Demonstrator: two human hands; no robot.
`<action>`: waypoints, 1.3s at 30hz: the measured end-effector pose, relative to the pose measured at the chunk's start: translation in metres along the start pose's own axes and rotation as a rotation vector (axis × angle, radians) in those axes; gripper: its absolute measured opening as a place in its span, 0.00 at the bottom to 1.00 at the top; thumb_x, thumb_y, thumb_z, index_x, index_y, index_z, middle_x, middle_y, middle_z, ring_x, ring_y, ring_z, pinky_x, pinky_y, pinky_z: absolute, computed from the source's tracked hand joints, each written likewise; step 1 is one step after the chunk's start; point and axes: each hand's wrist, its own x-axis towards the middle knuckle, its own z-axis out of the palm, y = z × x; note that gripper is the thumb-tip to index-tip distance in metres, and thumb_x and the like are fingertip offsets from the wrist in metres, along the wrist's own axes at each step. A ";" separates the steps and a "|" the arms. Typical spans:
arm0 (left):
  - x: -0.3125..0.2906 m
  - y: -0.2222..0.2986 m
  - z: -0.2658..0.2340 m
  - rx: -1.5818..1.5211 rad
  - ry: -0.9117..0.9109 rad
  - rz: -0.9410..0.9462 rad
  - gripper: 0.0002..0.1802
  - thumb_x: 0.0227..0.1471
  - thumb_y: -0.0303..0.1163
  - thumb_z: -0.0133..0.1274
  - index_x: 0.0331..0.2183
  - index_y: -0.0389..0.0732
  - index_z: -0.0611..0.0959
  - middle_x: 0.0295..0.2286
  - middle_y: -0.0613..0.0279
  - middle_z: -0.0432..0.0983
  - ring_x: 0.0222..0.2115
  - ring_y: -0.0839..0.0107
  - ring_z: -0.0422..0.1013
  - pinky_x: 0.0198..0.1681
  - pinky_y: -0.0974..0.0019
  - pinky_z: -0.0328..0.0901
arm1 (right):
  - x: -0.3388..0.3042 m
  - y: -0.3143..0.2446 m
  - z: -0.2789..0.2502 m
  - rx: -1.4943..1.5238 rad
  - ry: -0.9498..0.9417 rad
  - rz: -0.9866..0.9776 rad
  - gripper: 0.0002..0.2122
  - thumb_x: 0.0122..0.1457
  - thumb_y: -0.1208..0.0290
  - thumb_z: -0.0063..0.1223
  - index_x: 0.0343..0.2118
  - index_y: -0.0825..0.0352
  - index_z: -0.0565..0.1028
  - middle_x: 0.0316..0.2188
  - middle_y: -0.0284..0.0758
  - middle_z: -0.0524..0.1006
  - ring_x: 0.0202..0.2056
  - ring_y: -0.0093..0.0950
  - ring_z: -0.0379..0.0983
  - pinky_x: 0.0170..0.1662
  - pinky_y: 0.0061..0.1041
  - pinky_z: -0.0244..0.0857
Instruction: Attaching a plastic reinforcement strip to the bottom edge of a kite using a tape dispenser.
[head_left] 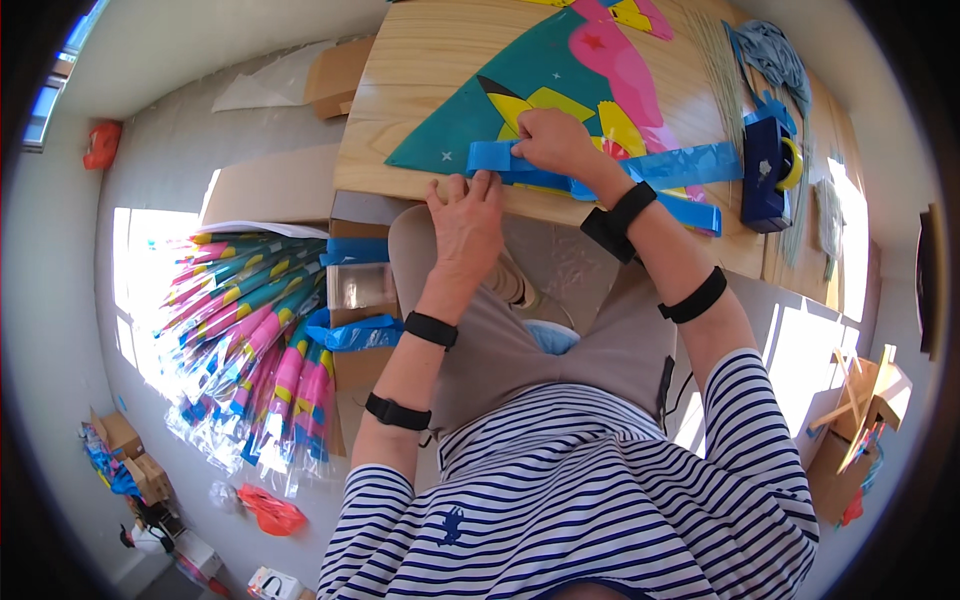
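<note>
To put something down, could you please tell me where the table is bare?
The table shows bare wood from its left edge to the teal sheet, and between that sheet and thin sticks. Crowded: near edge (left hand, right hand, blue strips) and right side (tape dispenser).

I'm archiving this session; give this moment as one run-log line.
left hand: at near edge of wooden table | right hand: gripping blue strip | strip: over patterned sheet

The camera over there rides the person's head — facing steeply down, nearest the striped shirt (600, 480), the bench (410, 90) beyond the lap (500, 350) — and its wide fisheye bends straight edges toward a dark rim.
</note>
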 end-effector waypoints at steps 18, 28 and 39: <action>-0.001 -0.002 0.001 -0.040 0.016 0.033 0.23 0.51 0.26 0.55 0.51 0.37 0.81 0.51 0.61 0.74 0.49 0.55 0.68 0.60 0.31 0.54 | -0.022 0.015 0.010 0.018 0.013 0.064 0.15 0.58 0.58 0.63 0.33 0.68 0.82 0.34 0.48 0.83 0.40 0.48 0.81 0.43 0.45 0.74; -0.001 -0.002 0.000 0.017 -0.010 0.031 0.21 0.56 0.29 0.56 0.52 0.39 0.81 0.52 0.65 0.75 0.47 0.58 0.68 0.61 0.34 0.55 | -0.028 0.011 0.024 -0.059 0.092 -0.045 0.07 0.56 0.71 0.60 0.37 0.64 0.76 0.29 0.45 0.80 0.35 0.47 0.79 0.37 0.46 0.70; -0.001 -0.003 0.001 -0.052 0.013 0.034 0.22 0.53 0.26 0.53 0.51 0.37 0.81 0.52 0.61 0.74 0.48 0.55 0.68 0.61 0.28 0.53 | -0.046 0.027 0.030 -0.014 0.228 -0.350 0.11 0.58 0.76 0.53 0.42 0.54 0.76 0.28 0.42 0.79 0.31 0.45 0.78 0.34 0.45 0.70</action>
